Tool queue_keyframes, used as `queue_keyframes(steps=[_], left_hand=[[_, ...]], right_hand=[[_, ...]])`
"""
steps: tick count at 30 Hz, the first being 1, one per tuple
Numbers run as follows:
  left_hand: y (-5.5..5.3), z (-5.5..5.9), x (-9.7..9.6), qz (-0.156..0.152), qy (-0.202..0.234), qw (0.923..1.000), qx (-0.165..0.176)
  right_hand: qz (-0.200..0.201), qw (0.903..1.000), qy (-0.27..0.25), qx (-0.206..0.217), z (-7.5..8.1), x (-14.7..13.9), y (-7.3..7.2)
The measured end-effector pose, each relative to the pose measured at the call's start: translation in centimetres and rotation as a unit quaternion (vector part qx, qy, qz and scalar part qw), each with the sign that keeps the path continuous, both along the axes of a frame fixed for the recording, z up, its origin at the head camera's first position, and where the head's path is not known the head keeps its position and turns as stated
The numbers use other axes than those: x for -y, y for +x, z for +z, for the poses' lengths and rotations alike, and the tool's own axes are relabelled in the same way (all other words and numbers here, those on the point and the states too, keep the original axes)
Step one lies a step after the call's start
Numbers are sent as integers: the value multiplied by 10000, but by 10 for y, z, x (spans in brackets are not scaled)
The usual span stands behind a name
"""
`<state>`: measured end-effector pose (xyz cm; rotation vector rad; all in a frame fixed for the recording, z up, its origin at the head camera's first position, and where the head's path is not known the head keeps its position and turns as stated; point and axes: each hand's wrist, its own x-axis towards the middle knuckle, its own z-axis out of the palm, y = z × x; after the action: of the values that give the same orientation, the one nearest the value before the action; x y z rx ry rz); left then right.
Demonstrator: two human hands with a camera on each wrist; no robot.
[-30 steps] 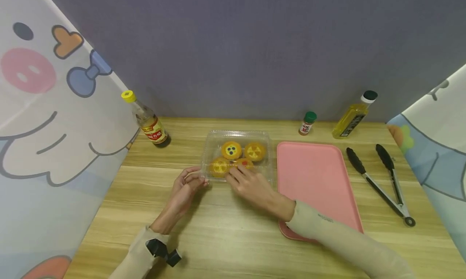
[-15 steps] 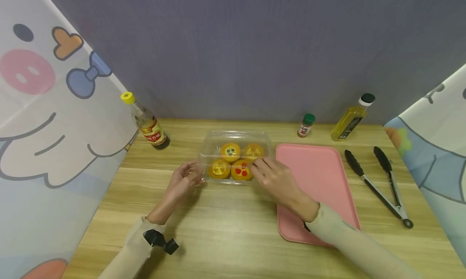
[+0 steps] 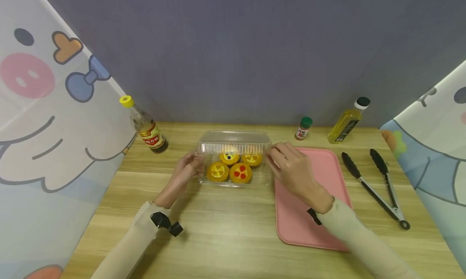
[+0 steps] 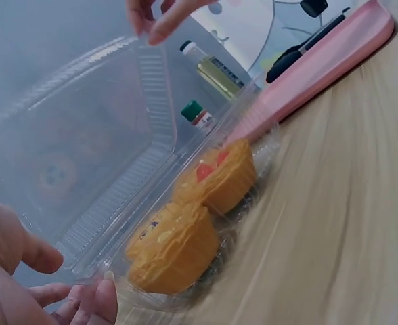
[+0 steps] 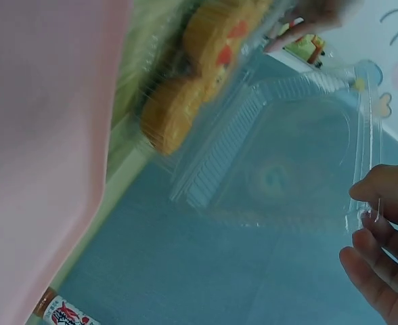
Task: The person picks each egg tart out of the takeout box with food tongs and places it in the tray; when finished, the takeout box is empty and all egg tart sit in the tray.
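A clear plastic clamshell container (image 3: 260,177) holds several golden tarts (image 3: 240,173), some topped with red, yellow or dark-blue pieces. Its hinged lid (image 5: 294,145) stands raised and tilted. At the lid's right corner, my right hand (image 3: 295,173) pinches the edge between thumb and fingers, seen closely in the right wrist view. My left hand (image 3: 183,171) stays at the container's left side. In the left wrist view its fingertips (image 4: 104,298) lie against the near corner of the container, with the thumb held apart from them.
A pink tray (image 3: 309,230) lies just right of the container, partly under my right forearm. Tongs (image 3: 375,190) lie farther right. Along the back stand a green-capped spice jar (image 3: 303,128) and an oil bottle (image 3: 347,121); a yellow-capped sauce bottle (image 3: 148,129) stands back left.
My right hand has moved from the container's front to the right, over the tray's left edge, and the lid has risen with it. My left hand has stayed beside the container.
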<state>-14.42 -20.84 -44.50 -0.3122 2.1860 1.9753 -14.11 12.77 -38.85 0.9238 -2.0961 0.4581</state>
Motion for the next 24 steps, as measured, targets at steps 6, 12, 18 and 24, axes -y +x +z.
queue_keyframes(steps=[6,12,18,24], left_hand=[[-9,-1,2,-155,-80,9997,-151],[-12,-5,5,-442,-40,9984,-364],[-13,-5,9,-725,-73,9963,-461],[-7,-5,14,-879,-104,9952,-423]], right_hand=[[14,9994,-226,244,6,-5,-9],[130,9961,-540,680,10,-8,-16],[306,9840,-1111,1358,12,-11,-24],[314,9692,-1378,2016,9,-14,-29]])
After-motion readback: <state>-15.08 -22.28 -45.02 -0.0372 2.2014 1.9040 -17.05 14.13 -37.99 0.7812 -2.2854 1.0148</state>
